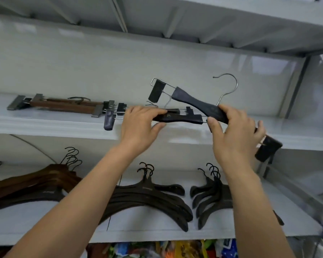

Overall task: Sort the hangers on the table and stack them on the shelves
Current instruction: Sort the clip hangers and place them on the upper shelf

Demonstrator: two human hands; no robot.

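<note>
I am at the stacking step. My right hand (233, 135) grips a black wooden clip hanger with a steel hook (194, 102), tilted above the front edge of the white upper shelf (45, 121). My left hand (138, 125) pinches the pile of matching black clip hangers (179, 118) lying there. Next, I judge, the hanger needs levelling and laying square on the pile. The table is out of view, my right palm hides part of the bar, and I cannot count the pile.

On upper shelf (45, 123), left: clip hangers (63, 106); just right of them, stack (177, 118) gripped by left hand (138, 123). Above stack's right end, tilted hanger (194, 101) in right hand (233, 131). On lower shelf (147, 233) below, left to right: left pile (35, 185), middle pile (147, 198), right pile (211, 196).
</note>
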